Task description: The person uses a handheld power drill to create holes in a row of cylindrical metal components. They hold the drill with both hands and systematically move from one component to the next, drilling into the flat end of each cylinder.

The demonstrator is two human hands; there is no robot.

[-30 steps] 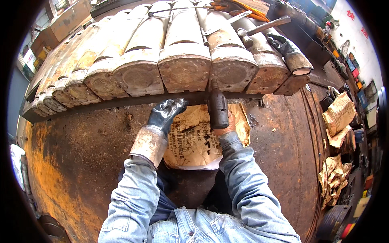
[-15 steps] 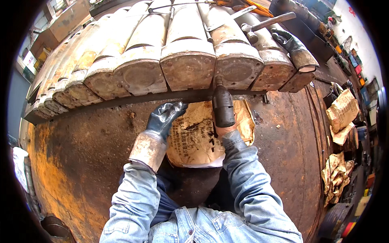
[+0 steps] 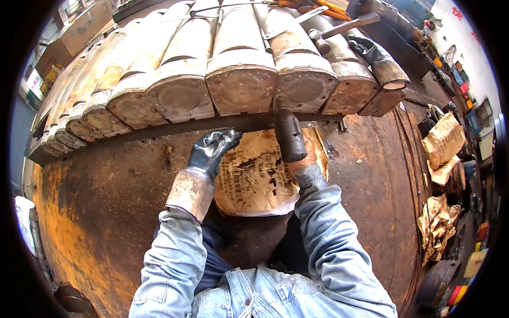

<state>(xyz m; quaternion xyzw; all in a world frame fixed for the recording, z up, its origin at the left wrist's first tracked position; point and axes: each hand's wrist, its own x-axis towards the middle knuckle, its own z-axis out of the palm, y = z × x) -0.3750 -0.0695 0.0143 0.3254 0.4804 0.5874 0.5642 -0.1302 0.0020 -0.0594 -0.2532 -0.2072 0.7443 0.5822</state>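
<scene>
A dark, barrel-shaped impact wrench [image 3: 290, 137] is in my bare right hand [image 3: 309, 157], mostly hidden behind the tool's rear end. Its narrow nose points away from me, at the lower corner between two rusty metal end blocks [image 3: 241, 87]; whether it sits on a bolt there I cannot make out. My left hand [image 3: 213, 149] wears a dark, shiny rubber glove with a dirty pale cuff. Its fingers are curled closed just below the blocks' front edge, and what they hold, if anything, is hidden. Beneath both hands lies a stained brown paper sack [image 3: 249, 183] with dark print.
On the row of long metal cylinders lie a hammer [image 3: 350, 25], a dark glove [image 3: 379, 61], a thin rod [image 3: 225, 6] and orange cords [image 3: 334, 10]. Crumpled brown paper [image 3: 439, 225] and another paper bag [image 3: 444, 140] lie to the right. The rusty floor [image 3: 101, 212] surrounds me.
The impact wrench has tilted, its rear end swinging a little rightward, and more of my right hand shows. My left hand stays curled in nearly the same place. The whole view has shifted slightly.
</scene>
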